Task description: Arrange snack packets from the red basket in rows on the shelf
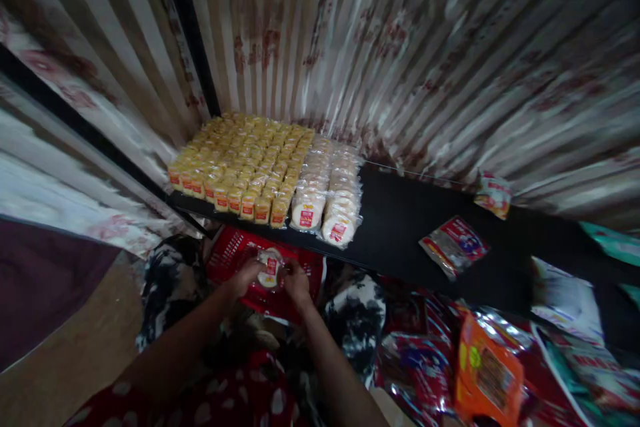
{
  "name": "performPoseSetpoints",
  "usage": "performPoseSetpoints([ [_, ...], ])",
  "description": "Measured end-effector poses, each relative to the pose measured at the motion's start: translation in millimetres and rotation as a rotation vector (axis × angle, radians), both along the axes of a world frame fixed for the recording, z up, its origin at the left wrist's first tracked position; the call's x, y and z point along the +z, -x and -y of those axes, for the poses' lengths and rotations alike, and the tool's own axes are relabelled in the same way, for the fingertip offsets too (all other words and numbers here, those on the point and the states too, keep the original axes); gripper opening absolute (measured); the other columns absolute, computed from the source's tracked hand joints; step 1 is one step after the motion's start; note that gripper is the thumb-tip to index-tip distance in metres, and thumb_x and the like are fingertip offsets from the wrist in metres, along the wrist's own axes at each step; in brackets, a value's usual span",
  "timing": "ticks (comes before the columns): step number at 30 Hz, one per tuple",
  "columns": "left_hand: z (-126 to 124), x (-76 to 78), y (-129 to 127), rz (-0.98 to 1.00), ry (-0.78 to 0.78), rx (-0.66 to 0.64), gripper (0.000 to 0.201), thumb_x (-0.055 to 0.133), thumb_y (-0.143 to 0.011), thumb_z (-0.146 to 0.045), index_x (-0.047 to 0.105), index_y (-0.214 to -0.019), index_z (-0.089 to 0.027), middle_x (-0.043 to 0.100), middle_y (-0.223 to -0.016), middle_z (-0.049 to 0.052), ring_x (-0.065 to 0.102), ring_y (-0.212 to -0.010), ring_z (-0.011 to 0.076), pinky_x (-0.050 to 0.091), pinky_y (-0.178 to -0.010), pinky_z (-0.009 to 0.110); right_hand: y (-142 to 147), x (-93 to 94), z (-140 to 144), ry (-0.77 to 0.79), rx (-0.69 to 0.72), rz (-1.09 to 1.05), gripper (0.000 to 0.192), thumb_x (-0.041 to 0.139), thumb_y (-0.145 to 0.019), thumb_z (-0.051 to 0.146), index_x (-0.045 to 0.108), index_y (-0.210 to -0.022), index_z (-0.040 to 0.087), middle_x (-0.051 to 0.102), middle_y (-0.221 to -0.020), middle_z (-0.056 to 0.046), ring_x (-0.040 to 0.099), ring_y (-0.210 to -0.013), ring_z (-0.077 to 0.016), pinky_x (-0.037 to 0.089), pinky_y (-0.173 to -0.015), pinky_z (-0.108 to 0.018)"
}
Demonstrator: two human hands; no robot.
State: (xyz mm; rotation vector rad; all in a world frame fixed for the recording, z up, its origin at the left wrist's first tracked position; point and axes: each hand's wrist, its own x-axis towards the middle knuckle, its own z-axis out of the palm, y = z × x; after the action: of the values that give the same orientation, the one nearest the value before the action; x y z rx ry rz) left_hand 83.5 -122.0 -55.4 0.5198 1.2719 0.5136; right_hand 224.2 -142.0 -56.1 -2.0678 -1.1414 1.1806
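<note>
Between my hands is a round white cracker packet (271, 268) in clear wrap with a red label. My left hand (248, 275) pinches its left edge, and my right hand (297, 282) has its fingers closed at the right edge. Just below it is a red plastic basket (227, 248), set on my lap with slotted sides. In front of the basket, two rows of similar white cracker packets (343, 197) stand on the black shelf (387, 213). Left of them, several rows of small yellow packets (247, 160) with red labels are lined up close together.
On the shelf's right side lie a red snack bag (456, 245), a small packet (493, 195) and a white bag (567, 297). Below it are several red bags (417, 367) and an orange bag (487, 370). Striped curtains (280, 33) hang behind; a dark pole (193, 33) stands at left.
</note>
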Motion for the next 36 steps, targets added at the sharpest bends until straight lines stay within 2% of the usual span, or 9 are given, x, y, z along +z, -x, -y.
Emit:
performPoseSetpoints([
  [4, 3.4, 24.0, 4.6, 0.027, -0.084, 0.008, 0.027, 0.052, -0.060, -0.012, 0.062, -0.085, -0.013, 0.067, -0.067, 0.001, 0.062, -0.062, 0.0154, 0.048, -0.066, 0.027, -3.7, 22.8, 15.6, -0.136, 0.086, 0.183, 0.040, 0.057, -0.073, 0.024, 0.060, -0.113, 0.018, 0.068, -0.100, -0.012, 0.065, -0.092, -0.0261, 0.049, -0.077, -0.035],
  [7, 3.0, 39.8, 7.5, -0.004, -0.173, -0.173, 0.026, 0.055, -0.061, -0.016, 0.063, -0.085, -0.014, 0.068, -0.072, 0.000, 0.061, -0.065, 0.0146, 0.046, -0.064, 0.024, -9.3, 42.0, 25.4, -0.329, 0.287, 0.283, 0.056, 0.058, -0.071, 0.018, 0.051, -0.126, 0.019, 0.060, -0.121, -0.013, 0.055, -0.112, -0.0269, 0.043, -0.094, -0.041],
  [11, -4.3, 60.1, 6.5, -0.078, -0.272, -0.467, 0.005, 0.059, -0.059, -0.017, 0.063, -0.063, -0.016, 0.062, -0.057, -0.003, 0.054, -0.056, 0.0132, 0.040, -0.055, 0.022, -16.0, 69.4, 32.4, -0.562, 0.604, 0.328, 0.072, 0.056, -0.070, 0.010, 0.037, -0.139, 0.022, 0.044, -0.141, -0.009, 0.038, -0.130, -0.0252, 0.032, -0.106, -0.046],
  [15, -12.6, 88.8, 5.1, -0.127, -0.387, -0.712, 0.008, 0.063, -0.062, -0.022, 0.063, -0.056, -0.017, 0.055, -0.048, -0.004, 0.047, -0.047, 0.0110, 0.033, -0.048, 0.021, -20.1, 92.4, 37.1, -0.557, 0.714, 0.304, 0.070, 0.058, -0.070, 0.009, 0.040, -0.137, 0.023, 0.054, -0.128, -0.009, 0.048, -0.118, -0.0239, 0.040, -0.101, -0.040],
  [18, -14.9, 112.6, 7.9, -0.122, -0.423, -0.800, 0.023, 0.062, -0.070, -0.038, 0.069, -0.075, -0.017, 0.055, -0.049, -0.004, 0.046, -0.045, 0.0107, 0.032, -0.046, 0.021, -26.4, 100.0, 41.3, -0.494, 0.598, 0.280, 0.055, 0.061, -0.072, 0.015, 0.053, -0.126, 0.023, 0.061, -0.108, -0.009, 0.057, -0.100, -0.0226, 0.047, -0.089, -0.035],
  [22, -13.4, 131.4, 7.4, -0.025, -0.487, -0.631, 0.038, 0.064, -0.070, -0.044, 0.066, -0.094, -0.015, 0.065, -0.070, 0.000, 0.055, -0.060, 0.0120, 0.038, -0.053, 0.020, -38.3, 94.4, 43.5, -0.433, 0.320, 0.157, 0.033, 0.063, -0.073, 0.027, 0.065, -0.106, 0.020, 0.063, -0.091, -0.006, 0.060, -0.082, -0.0197, 0.050, -0.076, -0.031],
  [26, -11.7, 130.3, -4.4, 0.008, -0.567, -0.435, 0.035, 0.067, -0.069, -0.030, 0.063, -0.099, -0.013, 0.068, -0.092, 0.006, 0.061, -0.082, 0.0161, 0.045, -0.071, 0.023, -46.5, 85.4, 38.0, -0.401, 0.076, -0.030, 0.031, 0.061, -0.072, 0.040, 0.066, -0.094, 0.019, 0.068, -0.085, -0.005, 0.062, -0.078, -0.0205, 0.049, -0.073, -0.031],
  [32, -10.7, 109.2, -25.7, -0.396, -0.832, -0.174, 0.036, 0.056, -0.073, -0.010, 0.057, -0.109, -0.014, 0.063, -0.103, 0.007, 0.060, -0.076, 0.0113, 0.050, -0.074, 0.025, -48.4, 91.9, 21.9, -0.379, -0.066, -0.105, 0.038, 0.058, -0.070, 0.050, 0.065, -0.085, 0.016, 0.068, -0.075, -0.004, 0.060, -0.070, -0.0196, 0.046, -0.068, -0.029],
  [36, -6.1, 101.0, -36.9, -0.613, -0.926, -0.135, 0.040, 0.054, -0.076, -0.011, 0.052, -0.115, -0.015, 0.059, -0.105, 0.007, 0.059, -0.071, 0.0101, 0.053, -0.075, 0.029, -46.0, 98.3, 9.0, -0.406, -0.095, -0.142, 0.042, 0.055, -0.071, 0.052, 0.065, -0.088, 0.015, 0.069, -0.079, -0.005, 0.060, -0.071, -0.0193, 0.046, -0.068, -0.029],
])
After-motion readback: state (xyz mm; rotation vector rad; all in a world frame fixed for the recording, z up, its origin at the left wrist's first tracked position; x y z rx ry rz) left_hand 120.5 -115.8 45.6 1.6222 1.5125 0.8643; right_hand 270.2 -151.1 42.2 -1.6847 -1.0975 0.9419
